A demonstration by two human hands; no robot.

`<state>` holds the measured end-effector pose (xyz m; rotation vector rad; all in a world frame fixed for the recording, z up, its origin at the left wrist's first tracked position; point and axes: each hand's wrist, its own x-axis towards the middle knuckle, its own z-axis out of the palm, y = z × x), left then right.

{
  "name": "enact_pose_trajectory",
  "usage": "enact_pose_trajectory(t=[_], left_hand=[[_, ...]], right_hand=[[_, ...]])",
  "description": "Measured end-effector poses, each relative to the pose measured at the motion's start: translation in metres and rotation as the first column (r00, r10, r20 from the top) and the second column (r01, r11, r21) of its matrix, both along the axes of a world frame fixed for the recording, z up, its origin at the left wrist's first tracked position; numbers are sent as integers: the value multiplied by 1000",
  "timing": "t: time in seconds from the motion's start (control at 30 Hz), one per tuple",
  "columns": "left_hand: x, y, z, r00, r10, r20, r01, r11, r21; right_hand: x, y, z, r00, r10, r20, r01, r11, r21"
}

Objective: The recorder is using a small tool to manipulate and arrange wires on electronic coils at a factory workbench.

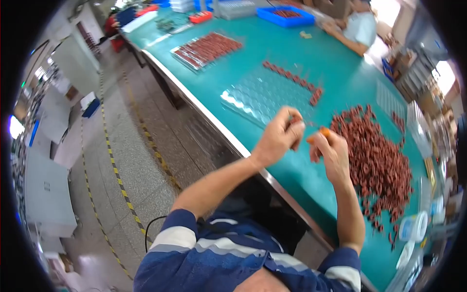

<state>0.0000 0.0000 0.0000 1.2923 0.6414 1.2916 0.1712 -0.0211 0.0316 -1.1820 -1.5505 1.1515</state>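
Note:
My left hand [278, 138] is closed, pinching a small reddish-brown ring-shaped coil [295, 120] between thumb and fingers. Close beside it, my right hand [332, 152] grips a small orange-handled tool [325, 131]. Its thin tip points toward the coil; whether they touch I cannot tell. Just beyond my hands lies a clear plastic tray [262, 92] with rows of round pockets. A line of matching coils [292, 76] fills its far and right edge. To the right of my right hand spreads a big loose heap of coils [377, 155].
The green table [233, 46] has a pale metal front edge. A filled coil tray [206, 48] lies farther left, a blue bin [285, 16] at the back. Across the table sits another person [360, 29]. A white tub [412, 227] stands at the right.

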Motion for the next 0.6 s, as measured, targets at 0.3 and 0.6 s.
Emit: enact_pose_trajectory(t=[0.3, 0.6], left_hand=[[3, 2, 7, 942, -9, -335, 69, 984, 166], [-16, -3, 20, 843, -13, -538, 233, 910, 343]], right_hand=[[9, 0, -20, 970, 27, -243, -40, 998, -49], [14, -6, -11, 882, 32, -471, -139, 971, -194]])
